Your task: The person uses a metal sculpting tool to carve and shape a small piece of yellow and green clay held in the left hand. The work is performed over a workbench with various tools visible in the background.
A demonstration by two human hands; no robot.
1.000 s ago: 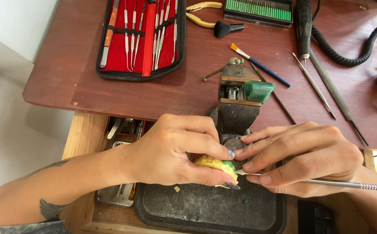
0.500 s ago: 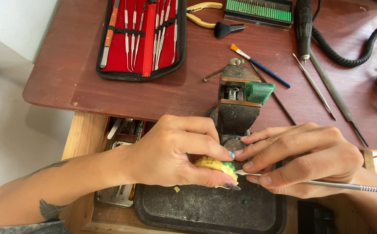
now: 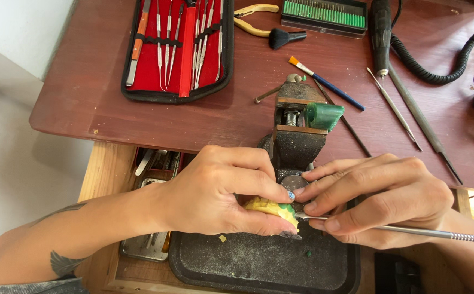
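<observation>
Left hand (image 3: pixel 215 190) fingers curled shut around a small yellow piece with green spots (image 3: pixel 272 208), held just above the dark tray (image 3: pixel 248 267) at the counter (image 3: pixel 84 103) edge, right in front of the small vise (image 3: pixel 298 136). Right hand (image 3: pixel 378 198) fingers pinched closed on a thin metal carving tool (image 3: pixel 411 232), tip touching the yellow piece. Red tool case (image 3: pixel 180 49), blue-handled brush (image 3: pixel 327 83), pliers (image 3: pixel 253 19) and green bur rack (image 3: pixel 324 13) lie farther back on the counter.
</observation>
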